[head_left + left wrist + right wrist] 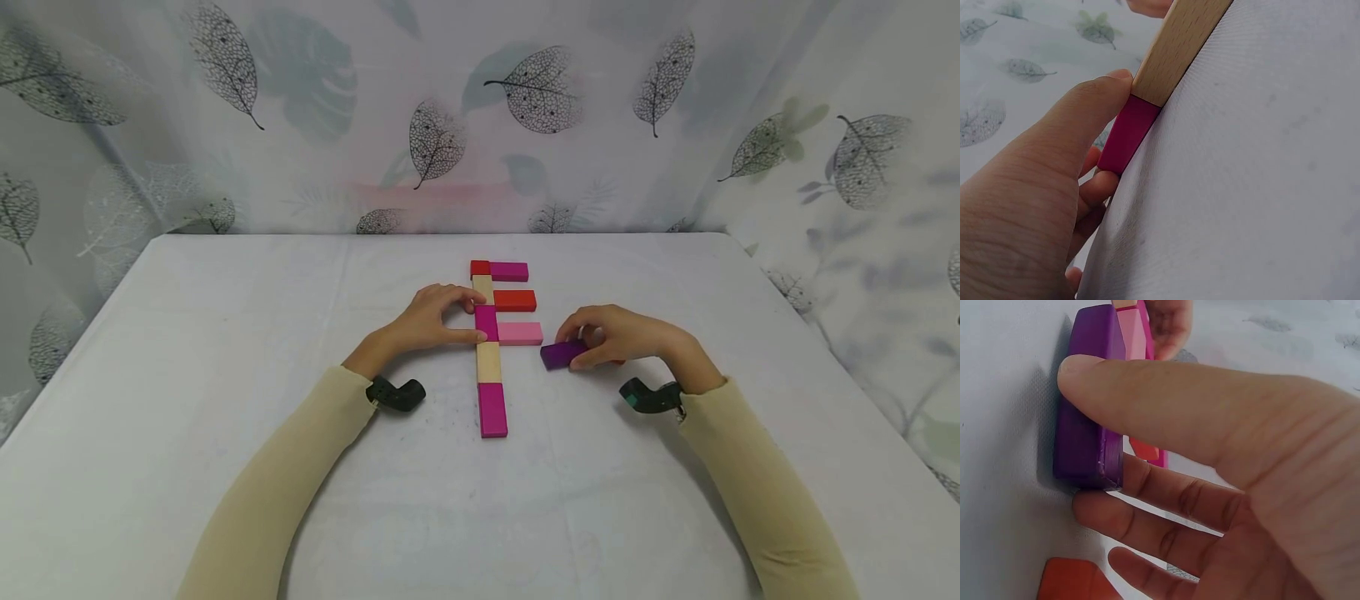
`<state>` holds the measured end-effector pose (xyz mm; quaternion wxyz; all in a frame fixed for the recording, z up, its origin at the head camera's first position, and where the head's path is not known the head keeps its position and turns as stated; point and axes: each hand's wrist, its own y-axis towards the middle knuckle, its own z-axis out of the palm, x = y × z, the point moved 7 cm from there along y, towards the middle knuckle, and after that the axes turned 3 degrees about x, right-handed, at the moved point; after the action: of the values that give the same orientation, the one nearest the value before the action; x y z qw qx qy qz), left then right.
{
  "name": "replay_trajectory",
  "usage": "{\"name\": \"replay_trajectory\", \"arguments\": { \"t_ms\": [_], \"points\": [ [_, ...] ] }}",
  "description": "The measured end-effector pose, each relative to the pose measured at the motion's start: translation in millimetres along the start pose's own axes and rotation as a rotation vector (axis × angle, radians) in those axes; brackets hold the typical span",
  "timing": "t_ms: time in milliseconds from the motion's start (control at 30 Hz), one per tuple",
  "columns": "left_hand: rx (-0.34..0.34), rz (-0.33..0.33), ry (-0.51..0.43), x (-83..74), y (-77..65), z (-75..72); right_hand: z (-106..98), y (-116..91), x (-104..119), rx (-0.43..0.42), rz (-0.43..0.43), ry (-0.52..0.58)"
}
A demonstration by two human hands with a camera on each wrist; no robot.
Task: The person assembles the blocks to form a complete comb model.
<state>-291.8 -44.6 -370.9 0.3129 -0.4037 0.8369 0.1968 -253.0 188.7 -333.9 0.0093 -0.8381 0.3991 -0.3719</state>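
My left hand [435,318] pinches a magenta block [486,323] end to end, thumb at its near end and fingers at its far end. In the left wrist view this magenta block [1127,134] meets a plain wooden block [1179,53]. It belongs to a column of blocks lying end to end. My right hand [622,333] holds a purple block [561,354], just right of the pink block [521,333] and apart from it. In the right wrist view the thumb lies across the purple block [1079,444], with fingers beyond it.
Red [514,301] and magenta [509,272] blocks branch rightward from the column. A small red block [480,267] tops it; a longer magenta block [492,410] ends it nearest me. An orange block [1075,579] lies below my right fingers. White cloth [225,333] covers the table.
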Motion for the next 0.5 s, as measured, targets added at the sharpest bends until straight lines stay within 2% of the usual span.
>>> {"name": "replay_trajectory", "arguments": {
  "t_ms": [300,500],
  "points": [
    [-0.002,0.006,0.006,-0.3,0.2,0.1,3.6,2.7,7.1,-0.002,-0.069,-0.045],
    [-0.005,0.018,0.019,-1.0,0.1,-0.3,6.4,4.4,8.8,-0.005,-0.068,-0.061]
  ]
}}
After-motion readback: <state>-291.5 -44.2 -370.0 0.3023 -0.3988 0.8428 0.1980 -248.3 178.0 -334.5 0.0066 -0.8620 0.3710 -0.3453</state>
